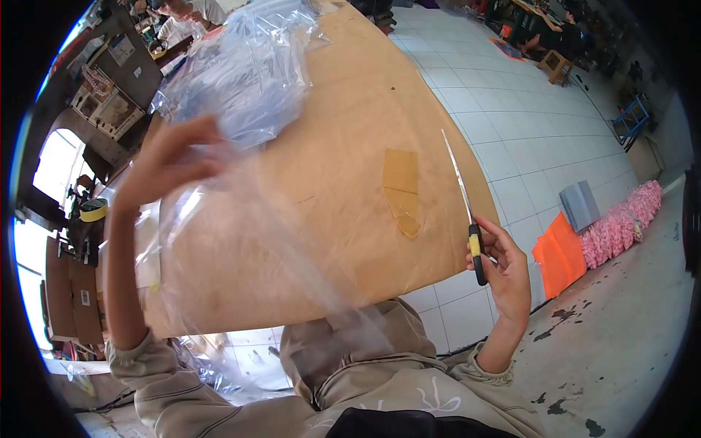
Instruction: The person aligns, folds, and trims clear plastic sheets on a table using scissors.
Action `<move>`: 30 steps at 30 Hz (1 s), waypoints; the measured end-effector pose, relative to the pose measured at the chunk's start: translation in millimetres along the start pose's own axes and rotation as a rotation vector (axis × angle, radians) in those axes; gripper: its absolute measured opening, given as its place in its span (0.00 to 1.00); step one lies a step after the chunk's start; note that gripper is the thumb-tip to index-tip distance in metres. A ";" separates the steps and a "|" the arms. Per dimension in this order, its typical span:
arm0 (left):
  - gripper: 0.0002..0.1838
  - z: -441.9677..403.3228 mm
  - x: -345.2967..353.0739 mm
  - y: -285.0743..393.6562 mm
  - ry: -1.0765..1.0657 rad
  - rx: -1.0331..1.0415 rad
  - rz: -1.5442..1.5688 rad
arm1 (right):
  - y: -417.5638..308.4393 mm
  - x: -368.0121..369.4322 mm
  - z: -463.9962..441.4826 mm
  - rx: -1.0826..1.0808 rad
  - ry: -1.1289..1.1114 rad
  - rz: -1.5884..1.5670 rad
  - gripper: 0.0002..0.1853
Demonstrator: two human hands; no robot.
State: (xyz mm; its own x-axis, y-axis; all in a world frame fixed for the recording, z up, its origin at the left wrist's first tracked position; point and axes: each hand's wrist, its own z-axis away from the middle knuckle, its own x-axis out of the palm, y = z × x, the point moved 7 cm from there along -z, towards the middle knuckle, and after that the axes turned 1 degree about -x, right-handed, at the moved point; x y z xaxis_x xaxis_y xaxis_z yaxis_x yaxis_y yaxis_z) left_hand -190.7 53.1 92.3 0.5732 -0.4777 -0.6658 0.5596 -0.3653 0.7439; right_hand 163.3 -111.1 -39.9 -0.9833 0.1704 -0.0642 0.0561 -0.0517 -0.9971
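One knife, pinched by its handle in my right hand, points forward along the right edge of the table; leftward, the sheet slants from my nearer left hand, whose blurred grip I cannot confirm, toward me.

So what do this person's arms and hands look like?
The right hand and left hand wear no gloves, though the left is blurred. The left sleeve and right sleeve are khaki, with gathered cuffs; dark seam lines mark the left one.
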 end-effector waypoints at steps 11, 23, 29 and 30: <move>0.12 224.8 -139.8 195.8 1.336 0.233 -1.438 | 4.3 -3.0 6.2 -0.181 0.074 -0.154 0.30; 0.16 103.9 246.3 73.7 0.686 0.227 -0.535 | 10.9 64.0 78.3 0.046 -0.124 -0.352 0.21; 0.20 111.3 258.4 62.0 0.727 0.251 -0.466 | 13.1 90.1 64.8 -0.001 0.021 -0.236 0.20; 0.20 112.7 259.4 60.5 0.719 0.259 -0.471 | 13.8 91.5 63.1 0.015 0.022 -0.241 0.19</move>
State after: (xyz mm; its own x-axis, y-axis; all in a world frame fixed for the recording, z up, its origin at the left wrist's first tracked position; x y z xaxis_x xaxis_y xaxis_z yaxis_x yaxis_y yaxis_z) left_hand -75.6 -182.9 -28.9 0.6036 0.3511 -0.7159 0.7287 -0.6073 0.3165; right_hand 63.2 -158.3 -56.9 -0.9640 0.2006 0.1748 -0.1827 -0.0215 -0.9829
